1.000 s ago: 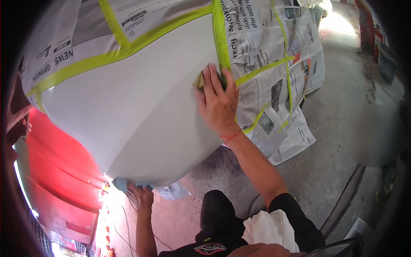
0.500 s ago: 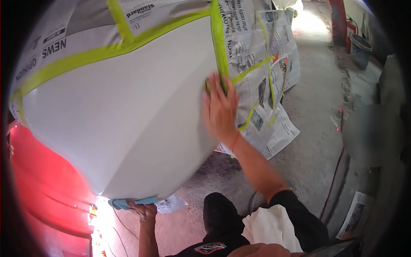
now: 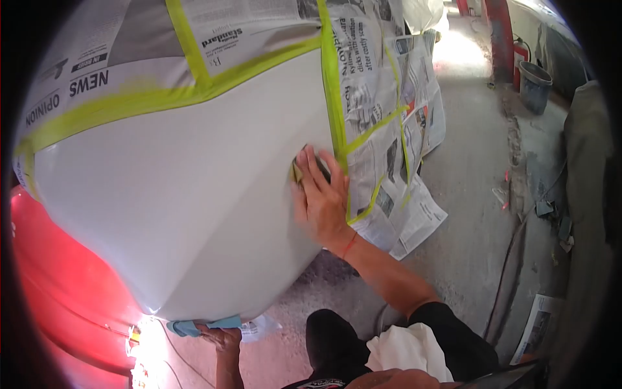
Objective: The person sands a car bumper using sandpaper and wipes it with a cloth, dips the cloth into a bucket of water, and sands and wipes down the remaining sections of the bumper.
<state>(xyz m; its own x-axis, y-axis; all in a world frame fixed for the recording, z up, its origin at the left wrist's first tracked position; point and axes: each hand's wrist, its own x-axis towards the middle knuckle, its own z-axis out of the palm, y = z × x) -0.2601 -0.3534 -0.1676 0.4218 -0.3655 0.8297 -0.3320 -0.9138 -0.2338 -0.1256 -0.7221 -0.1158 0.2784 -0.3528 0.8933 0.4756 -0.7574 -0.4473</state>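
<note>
My right hand [image 3: 321, 198] lies over a small dark-and-yellowish pad [image 3: 297, 171], pressing it to the right side of a smooth pale grey body panel [image 3: 168, 175]. Its fingers cover most of the pad, so its kind is hard to tell. A thin red string circles that wrist. Low in the view, at the panel's bottom edge, my left hand [image 3: 223, 338] grips a folded blue-green sheet [image 3: 184, 329]. Lime-green masking tape [image 3: 116, 113] borders the panel along the top and right, holding down newspaper [image 3: 379, 123].
Red bodywork [image 3: 61, 266] adjoins the panel at left, with a bright light [image 3: 150, 353] and a cable below. Across the concrete floor [image 3: 463, 162] at right stand a bucket [image 3: 535, 89] and a fire extinguisher [image 3: 520, 58]. White cloth [image 3: 408, 353] hangs at my lap.
My right hand has slid down and slightly left along the panel with the pad, away from the tape. The left hand stays at the bottom edge. The view has shifted slightly.
</note>
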